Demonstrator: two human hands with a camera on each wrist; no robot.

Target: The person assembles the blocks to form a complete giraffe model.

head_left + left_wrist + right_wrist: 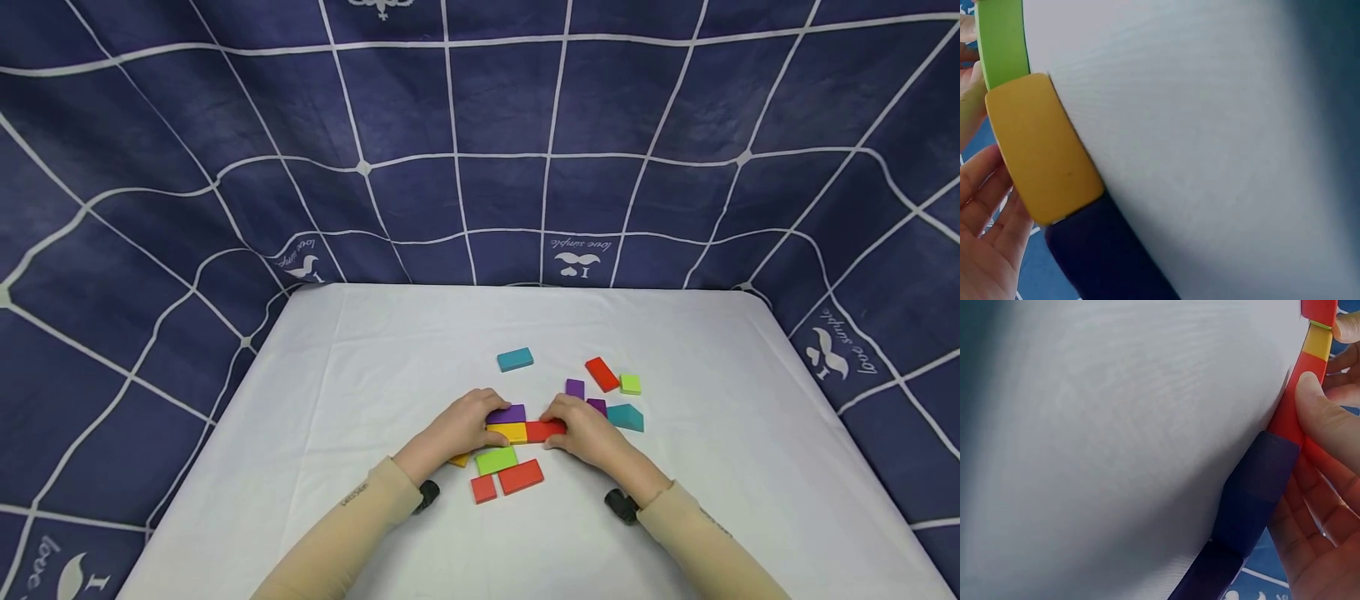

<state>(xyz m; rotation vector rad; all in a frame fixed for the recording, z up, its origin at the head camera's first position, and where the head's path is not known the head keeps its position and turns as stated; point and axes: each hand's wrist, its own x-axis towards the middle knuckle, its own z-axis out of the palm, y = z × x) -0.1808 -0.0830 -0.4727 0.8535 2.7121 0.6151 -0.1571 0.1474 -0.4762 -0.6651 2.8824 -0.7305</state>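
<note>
In the head view my left hand (467, 423) spans a yellow block (513, 432) and the purple block (512, 414) behind it, thumb at the yellow one's near side, fingers by the purple one. My right hand (588, 429) pinches a red block (543, 431) lying end to end with the yellow one. Its thumb presses the red block (1286, 415) in the right wrist view. A green block (496, 461) lies just nearer than the yellow one. Close beside the right hand's fingers are a small purple block (575, 388) and a dark purple block (597, 406).
Nearer me lie a red block (521, 477) and a smaller red block (483, 488). An orange block (459, 460) is partly hidden by the left wrist. Farther out are a blue block (515, 359), another red block (602, 374), a lime block (630, 384) and a teal block (626, 417).
</note>
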